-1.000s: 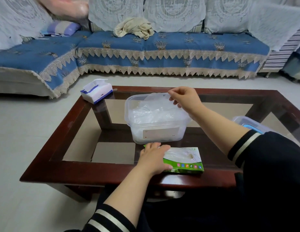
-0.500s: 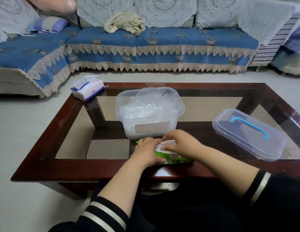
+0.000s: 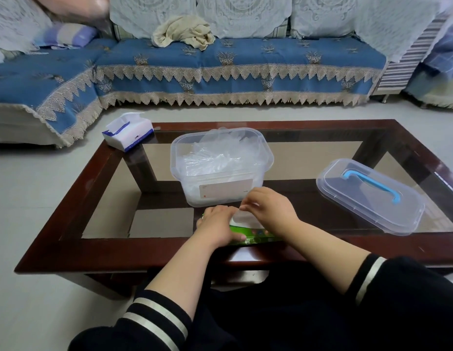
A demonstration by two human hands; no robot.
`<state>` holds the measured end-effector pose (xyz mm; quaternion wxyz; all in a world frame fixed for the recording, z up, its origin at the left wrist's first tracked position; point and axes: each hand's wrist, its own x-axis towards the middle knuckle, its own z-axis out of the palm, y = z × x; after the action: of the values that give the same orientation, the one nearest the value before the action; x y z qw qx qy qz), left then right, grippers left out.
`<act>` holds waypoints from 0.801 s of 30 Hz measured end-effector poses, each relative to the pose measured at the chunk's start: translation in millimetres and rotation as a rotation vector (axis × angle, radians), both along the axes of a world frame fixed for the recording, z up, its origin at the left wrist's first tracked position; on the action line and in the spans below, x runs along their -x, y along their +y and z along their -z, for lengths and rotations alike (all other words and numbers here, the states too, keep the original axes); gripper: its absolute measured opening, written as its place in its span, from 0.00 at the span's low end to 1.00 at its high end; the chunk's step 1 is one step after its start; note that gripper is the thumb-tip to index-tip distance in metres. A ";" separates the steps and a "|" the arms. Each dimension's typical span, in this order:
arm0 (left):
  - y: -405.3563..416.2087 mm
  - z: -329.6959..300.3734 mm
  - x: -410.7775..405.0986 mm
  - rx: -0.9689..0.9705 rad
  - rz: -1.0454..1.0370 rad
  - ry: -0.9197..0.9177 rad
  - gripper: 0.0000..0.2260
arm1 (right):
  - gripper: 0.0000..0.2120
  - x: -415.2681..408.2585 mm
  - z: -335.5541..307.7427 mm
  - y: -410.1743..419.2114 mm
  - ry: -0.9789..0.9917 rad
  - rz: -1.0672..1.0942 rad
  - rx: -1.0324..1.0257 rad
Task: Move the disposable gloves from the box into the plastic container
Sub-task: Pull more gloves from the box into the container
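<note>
Extraction step: green cardboard glove box (image 3: 255, 234) is steadied by left hand (image 3: 218, 228) while right hand (image 3: 268, 207) pinches a thin clear glove (image 3: 242, 219), to be lifted into the clear plastic container (image 3: 220, 168).

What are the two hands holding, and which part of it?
The right hand pinches the top of a thin glove sticking out of the green box. The left hand rests on the box's left end, keeping it down.
</note>
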<state>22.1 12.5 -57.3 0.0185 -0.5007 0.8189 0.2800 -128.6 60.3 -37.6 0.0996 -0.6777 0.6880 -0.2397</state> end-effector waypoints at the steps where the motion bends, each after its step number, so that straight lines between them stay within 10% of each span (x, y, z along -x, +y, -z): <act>1: 0.0 0.4 -0.1 -0.006 -0.004 0.000 0.28 | 0.06 0.6 -1.9 1.5 -0.039 0.005 0.022; 10: 1.0 -0.3 -1.7 -0.011 0.056 -0.029 0.33 | 0.09 10.9 -85.9 -9.5 -0.753 0.108 0.334; 20: 2.0 -0.8 -3.3 -0.007 0.073 -0.036 0.35 | 0.04 23.9 -169.6 -53.4 -0.518 -0.100 0.780; 24: 0.0 -0.6 -3.7 -0.018 0.073 -0.038 0.36 | 0.04 13.0 -154.3 -86.1 -0.350 -0.137 0.442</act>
<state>25.8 12.5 -56.8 0.0487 -0.4756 0.8335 0.2771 -141.7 -25.8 116.7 0.0829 -0.6763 0.5440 -0.4897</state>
